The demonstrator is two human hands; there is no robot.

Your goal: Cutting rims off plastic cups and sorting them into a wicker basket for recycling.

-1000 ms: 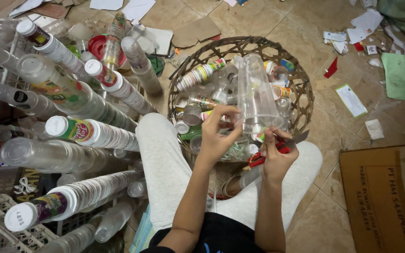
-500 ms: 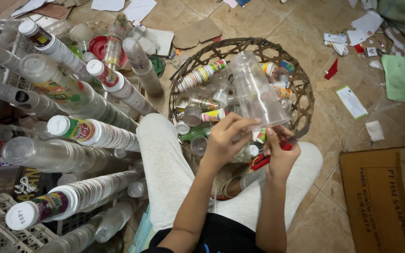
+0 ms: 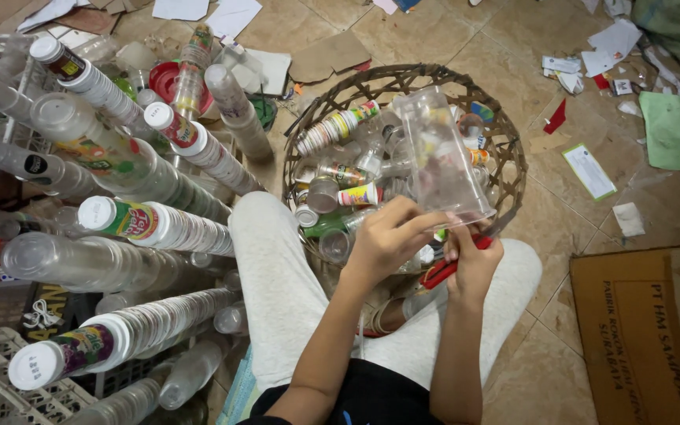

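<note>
Clear plastic cup [image 3: 442, 161], held upside down over the woven basket [image 3: 513, 149], is pinched at its rim by the left hand [image 3: 383, 240]; the right hand [image 3: 472, 264] grips a red cutter [image 3: 442, 271] against that rim. Long nested cup stacks [image 3: 159, 224] lie at left as finished work, while the basket holds many loose cups to go.

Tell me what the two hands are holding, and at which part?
Both hands, left hand and right hand, hold a clear plastic cup at its rim; the right also grips a red-handled tool.
</note>
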